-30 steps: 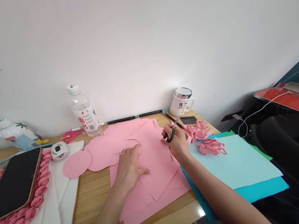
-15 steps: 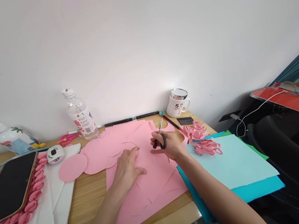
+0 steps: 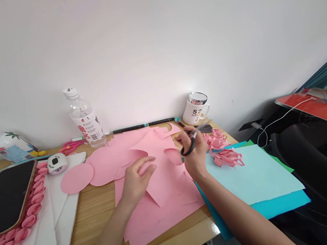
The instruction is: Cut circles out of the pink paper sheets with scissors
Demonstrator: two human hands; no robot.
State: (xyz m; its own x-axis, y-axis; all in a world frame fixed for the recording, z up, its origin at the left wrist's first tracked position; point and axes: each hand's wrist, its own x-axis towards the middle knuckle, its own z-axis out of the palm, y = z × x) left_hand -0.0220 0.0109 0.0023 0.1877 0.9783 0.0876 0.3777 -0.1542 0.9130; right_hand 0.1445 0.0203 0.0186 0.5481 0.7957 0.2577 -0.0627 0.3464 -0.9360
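Observation:
My right hand grips black-handled scissors, blades pointing up and right toward the mug, and it also seems to lift a pink paper sheet off the pile. My left hand hovers just above the pink sheets with fingers spread, touching or nearly touching the lifted sheet. Pink paper circles lie to the left of the pile. Curled pink paper scraps sit just right of my right hand.
A water bottle, a second bottle and a white mug stand along the wall. Pink scissors, a black pen, a dark tablet ringed by pink paper roses, and blue sheets surround the pile.
My right hand lifted the scissors and swung them right while a pink sheet rose from the pile. My left hand came off the paper and opened.

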